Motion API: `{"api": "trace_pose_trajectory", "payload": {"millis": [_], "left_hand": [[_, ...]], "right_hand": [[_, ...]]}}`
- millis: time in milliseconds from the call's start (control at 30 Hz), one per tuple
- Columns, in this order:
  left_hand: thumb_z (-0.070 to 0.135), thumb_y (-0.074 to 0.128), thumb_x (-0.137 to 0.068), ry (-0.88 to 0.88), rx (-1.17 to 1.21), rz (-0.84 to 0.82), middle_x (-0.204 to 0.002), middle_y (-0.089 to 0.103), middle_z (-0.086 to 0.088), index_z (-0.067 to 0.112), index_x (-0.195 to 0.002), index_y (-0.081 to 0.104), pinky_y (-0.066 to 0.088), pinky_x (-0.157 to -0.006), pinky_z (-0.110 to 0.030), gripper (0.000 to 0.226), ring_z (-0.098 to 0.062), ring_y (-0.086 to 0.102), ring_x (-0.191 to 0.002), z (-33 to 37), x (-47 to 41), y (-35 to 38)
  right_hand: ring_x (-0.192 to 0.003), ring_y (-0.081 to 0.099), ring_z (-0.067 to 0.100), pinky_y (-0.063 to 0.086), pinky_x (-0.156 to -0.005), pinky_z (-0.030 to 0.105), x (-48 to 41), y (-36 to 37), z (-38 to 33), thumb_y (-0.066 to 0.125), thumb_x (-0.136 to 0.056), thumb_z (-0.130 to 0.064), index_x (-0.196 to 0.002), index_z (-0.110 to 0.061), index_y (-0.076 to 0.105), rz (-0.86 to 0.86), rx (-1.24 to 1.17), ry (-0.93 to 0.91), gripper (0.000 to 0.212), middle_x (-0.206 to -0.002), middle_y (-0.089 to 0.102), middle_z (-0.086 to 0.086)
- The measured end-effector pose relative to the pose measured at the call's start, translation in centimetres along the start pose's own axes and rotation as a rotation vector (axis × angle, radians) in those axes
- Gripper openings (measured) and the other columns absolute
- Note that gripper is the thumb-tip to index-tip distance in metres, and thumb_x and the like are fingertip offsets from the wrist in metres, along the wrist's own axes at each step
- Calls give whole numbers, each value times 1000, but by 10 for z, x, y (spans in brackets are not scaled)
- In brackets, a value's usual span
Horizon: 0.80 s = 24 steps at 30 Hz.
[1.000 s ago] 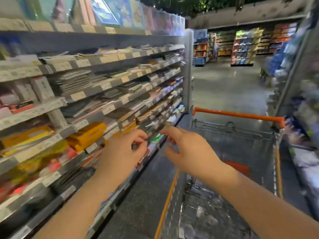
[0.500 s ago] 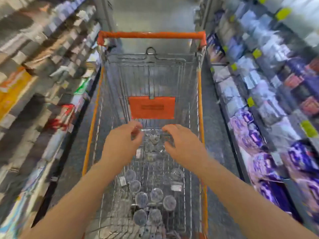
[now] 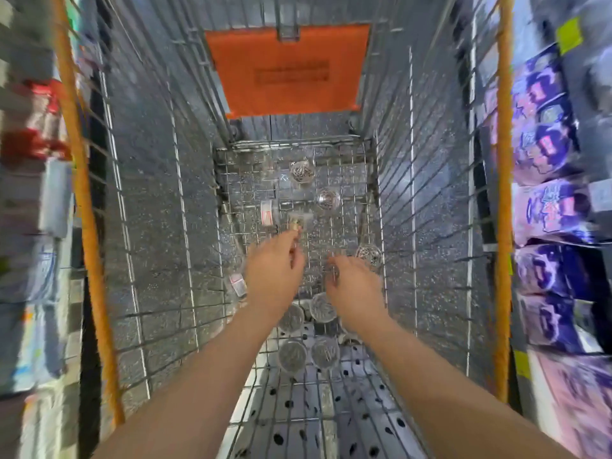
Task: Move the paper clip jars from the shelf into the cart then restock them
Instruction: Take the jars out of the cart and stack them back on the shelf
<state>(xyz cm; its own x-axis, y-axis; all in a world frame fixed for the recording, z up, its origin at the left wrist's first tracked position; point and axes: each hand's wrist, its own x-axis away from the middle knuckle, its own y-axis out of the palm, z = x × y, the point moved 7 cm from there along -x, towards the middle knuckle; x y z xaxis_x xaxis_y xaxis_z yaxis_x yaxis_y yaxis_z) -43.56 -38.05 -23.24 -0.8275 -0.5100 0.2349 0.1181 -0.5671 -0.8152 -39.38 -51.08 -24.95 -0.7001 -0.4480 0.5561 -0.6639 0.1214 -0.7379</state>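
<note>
Closest, clear round plastic jars of silvery paper clips [image 3: 291,356] sit on the wire cart [image 3: 414,193] floor. The left hand [image 3: 275,273] and right hand [image 3: 356,288] hover above, fingers curled. Too blurry to tell if either pinches anything. Further in, a sideways jar [image 3: 269,212] has a white-and-red label, unreadable. At the back there's an orange plastic flap [image 3: 284,71], lettering smeared.

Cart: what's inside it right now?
Clear paper clip jars lie scattered on the cart floor, some upright, some tipped. The left hand and right hand cover others, so no full count.
</note>
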Motion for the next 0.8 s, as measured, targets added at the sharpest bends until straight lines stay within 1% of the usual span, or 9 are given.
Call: {"api": "trace_pose_trajectory", "payload": {"millis": [100,200,300,400,467,533,633,700,800], "left_hand": [[23,59,-85,-67,-107,-130,-108,55,-9,11,-122,51,47,-85,-39,40,-25,54,-95,-38,21,49],[36,62,-82,-146,-259,-315,-128,38,-8,21,-136,34,36,-101,-44,63,-25,43,-116,-67,49,87],[46,61,-80,-60,-389,-466,-140,29,-9,28,-143,20,23,-108,-48,78,-28,32,-130,-80,69,118],[49,60,-81,-24,-452,-605,-150,18,-6,31,-145,10,12,-111,-51,83,-27,13,-140,-89,75,137],[49,60,-82,23,-496,-617,-152,18,-4,30,-146,10,7,-112,-52,84,-25,10,-141,-93,73,140],[48,57,-85,91,-556,-604,-152,20,-1,28,-147,10,3,-113,-53,80,-23,9,-142,-97,73,140],[45,52,-88,191,-619,-557,-146,31,2,25,-144,20,-1,-112,-53,68,-21,16,-139,-100,72,139],[46,53,-87,221,-599,-518,-140,39,2,24,-140,29,1,-113,-52,63,-21,24,-136,-95,69,134],[47,53,-86,223,-516,-467,-135,43,0,21,-134,36,13,-112,-46,58,-21,32,-129,-77,59,117]], "right_hand": [[-116,50,24,43,-96,37,-8,43,23,54,-90,-24,-132,-17,45,-133,84,65,43,-126,55,7],[-125,40,28,38,-102,39,-13,72,40,54,-90,-29,-139,-18,34,-211,152,81,54,-136,45,8],[-132,31,33,26,-111,43,-14,102,49,53,-90,-33,-145,-20,22,-303,253,-22,64,-147,31,8],[-139,20,31,14,-117,45,-13,126,56,62,-85,-30,-149,-22,7,-339,323,-80,84,-154,17,7],[-141,18,28,9,-118,42,-10,135,56,66,-84,-27,-150,-22,3,-333,325,-103,91,-155,15,5],[-140,22,26,9,-117,40,-9,136,54,66,-84,-24,-150,-21,6,-288,300,-113,89,-153,20,6],[-132,36,24,12,-116,37,-13,131,52,63,-84,-11,-144,-19,22,-207,263,-118,74,-144,36,4],[-127,42,23,14,-116,37,-16,127,49,64,-83,-10,-140,-18,29,-208,254,-132,67,-140,42,4],[-121,47,26,32,-105,38,-16,108,41,67,-82,-17,-139,-18,32,-215,264,-142,66,-136,46,5]]}}
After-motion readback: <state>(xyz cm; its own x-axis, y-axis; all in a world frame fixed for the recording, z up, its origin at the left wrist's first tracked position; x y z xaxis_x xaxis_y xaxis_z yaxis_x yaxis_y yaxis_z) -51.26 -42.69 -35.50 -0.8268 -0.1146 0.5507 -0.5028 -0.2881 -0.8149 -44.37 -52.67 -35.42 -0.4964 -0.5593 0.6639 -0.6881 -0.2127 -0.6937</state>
